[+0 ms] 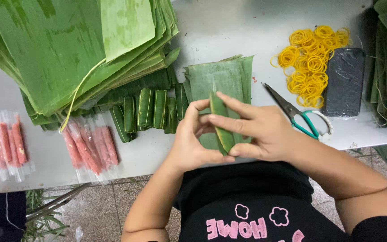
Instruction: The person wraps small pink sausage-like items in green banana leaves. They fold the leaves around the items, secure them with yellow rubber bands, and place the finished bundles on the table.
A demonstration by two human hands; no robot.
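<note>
Hands wrapping a narrow banana-leaf roll (221,127) over the cut leaf stack (222,76), close to the table's near edge (157,168).

We hold the roll upright between both hands: the left hand (192,139) is closed on it, thumb under its lower end and fingers curled at its top, while the right hand (254,130) pinches it, forefinger laid across its upper part and thumb low. To do this well, we judge, we keep the leaf taut and the fold edges pressed flat so nothing loosens. Left of the leaf stack lie finished green rolls (146,110), and beyond them plastic-wrapped pink meat sticks (90,145). Right of it sit scissors (298,116), then yellow rubber bands (310,60) and a dark phone (345,83). Bare tabletop just right of the stack gives us room; the edge lies right under our wrists.
</note>
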